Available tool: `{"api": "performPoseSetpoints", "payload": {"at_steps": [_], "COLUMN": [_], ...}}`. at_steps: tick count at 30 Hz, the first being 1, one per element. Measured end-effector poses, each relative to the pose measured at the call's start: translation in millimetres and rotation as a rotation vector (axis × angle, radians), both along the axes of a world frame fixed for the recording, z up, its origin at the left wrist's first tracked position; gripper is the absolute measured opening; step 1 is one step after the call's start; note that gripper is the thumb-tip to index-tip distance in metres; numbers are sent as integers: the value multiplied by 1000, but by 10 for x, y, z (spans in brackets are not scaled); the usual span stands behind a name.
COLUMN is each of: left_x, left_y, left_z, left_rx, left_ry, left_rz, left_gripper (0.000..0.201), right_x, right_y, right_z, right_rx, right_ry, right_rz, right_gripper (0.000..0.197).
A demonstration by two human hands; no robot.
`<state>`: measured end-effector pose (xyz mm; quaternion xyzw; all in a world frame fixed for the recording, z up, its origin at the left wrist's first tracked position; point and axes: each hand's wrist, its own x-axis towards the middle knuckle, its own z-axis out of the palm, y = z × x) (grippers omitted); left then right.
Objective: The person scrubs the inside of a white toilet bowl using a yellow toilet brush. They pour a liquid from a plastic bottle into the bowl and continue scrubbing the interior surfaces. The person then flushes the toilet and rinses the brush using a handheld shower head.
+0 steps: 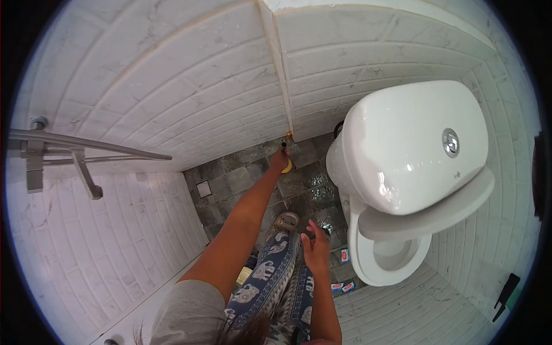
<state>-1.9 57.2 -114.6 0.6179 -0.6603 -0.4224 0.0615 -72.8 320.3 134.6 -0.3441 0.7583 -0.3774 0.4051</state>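
Note:
My left hand (280, 158) reaches down to the far part of the floor, close to the foot of the tiled wall. Its fingers are closed around a slim dark piece, and something yellow (287, 167) shows just below them. Most of what it grips is hidden, so I cannot make out its kind. A small orange-brown bit (288, 134) lies past the hand at the wall corner. My right hand (315, 246) hovers by my knee, fingers apart and holding nothing, with the toilet to its right.
A white toilet (391, 253) with a large cistern (420, 138) takes up the right side. Small printed packets (345, 256) lie near its base. Grey floor tiles (313, 201) look wet; a square drain (203, 188) is left. Shower fittings (86, 155) jut from the left wall.

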Motion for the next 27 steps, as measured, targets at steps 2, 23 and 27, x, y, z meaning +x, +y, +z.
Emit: {"api": "performPoseSetpoints", "payload": {"at_steps": [2, 23, 27], "left_x": [-47, -247, 282], "left_y": [-165, -643, -9], "left_z": [-214, 206, 455], "left_rx": [23, -189, -396], "left_ry": [54, -87, -21], "left_rz": [69, 148, 226], "left_gripper": [27, 64, 70], "right_x": [-23, -275, -308], "right_y": [-46, -44, -108], "right_z": [-65, 133, 707], "right_rx": [30, -15, -58], "right_ry": [-18, 43, -60], "right_rz": [9, -4, -8], "right_gripper": [39, 35, 27]}}
